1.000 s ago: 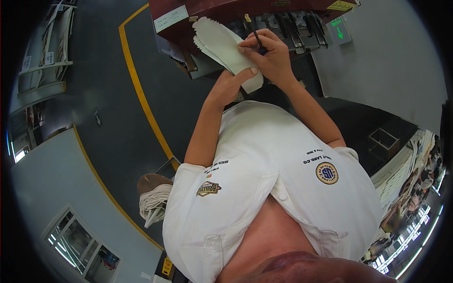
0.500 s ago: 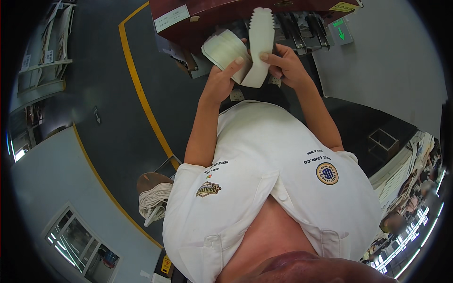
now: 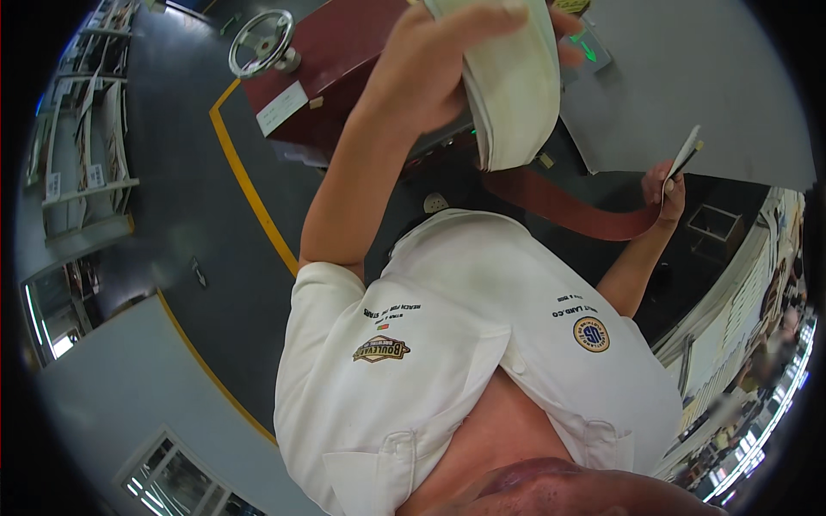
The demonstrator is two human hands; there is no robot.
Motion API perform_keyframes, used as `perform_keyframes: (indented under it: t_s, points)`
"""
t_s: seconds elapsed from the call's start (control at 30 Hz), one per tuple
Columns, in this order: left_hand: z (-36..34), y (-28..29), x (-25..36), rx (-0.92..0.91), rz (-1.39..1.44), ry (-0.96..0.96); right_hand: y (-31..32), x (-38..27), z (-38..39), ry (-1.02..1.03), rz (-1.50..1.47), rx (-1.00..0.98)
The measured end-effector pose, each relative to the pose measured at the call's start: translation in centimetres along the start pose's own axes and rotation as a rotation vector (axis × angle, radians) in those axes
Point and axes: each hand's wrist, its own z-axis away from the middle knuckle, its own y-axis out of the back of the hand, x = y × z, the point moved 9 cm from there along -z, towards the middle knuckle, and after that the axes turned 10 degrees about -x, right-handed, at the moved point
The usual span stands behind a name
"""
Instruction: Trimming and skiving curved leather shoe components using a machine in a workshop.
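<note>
My left hand (image 3: 422, 64) is raised and wrapped round a thick folded bundle of pale cream strip (image 3: 516, 95). Its thumb lies across the near face, and fingertips show past the far edge. From under the bundle a reddish-brown length of strip (image 3: 585, 215) sags in a curve to the right. It looks like the other face of the same strip, though the join is hidden. Out to the right, my right hand (image 3: 667, 193) closes on the strip's far end, which stands up pale with a dark edge. What the strip is made of, I cannot tell.
A dark red machine (image 3: 335, 52) with a chrome handwheel (image 3: 262, 43) stands ahead of me. A grey wall panel (image 3: 688, 86) rises at right, with a wire-framed box (image 3: 718, 225) on the floor below. Yellow floor lines (image 3: 249, 172) run at left, near a shelf rack (image 3: 95, 189).
My hands have moved apart, the left up with the bundle, the right outward with the strip's end. The strip now stretches between them, brown face showing. The machine's handwheel has come into view.
</note>
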Motion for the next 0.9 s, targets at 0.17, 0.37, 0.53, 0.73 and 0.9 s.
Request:
perform_keyframes:
  t_s: [0.17,0.37,0.53,0.73,0.9]
  points:
    - [-12.1,10.3,0.7,0.275,-0.191,0.021,-2.0,0.1,3.4,0.073,0.015,0.048]
    - [-18.5,26.8,0.3,0.499,-1.183,-0.151,-3.2,2.2,5.2,-0.061,0.043,0.081]
    - [-15.6,31.7,-0.9,0.742,-1.55,0.336,-3.0,1.3,6.1,-0.093,0.079,0.038]
    - [-11.3,26.5,-0.2,0.69,-1.665,0.597,-6.3,6.6,-0.4,-0.602,0.473,-0.077]
    - [-2.4,19.4,0.9,0.25,-0.8,-0.371,-13.7,14.1,-8.0,-0.73,0.583,-0.171]
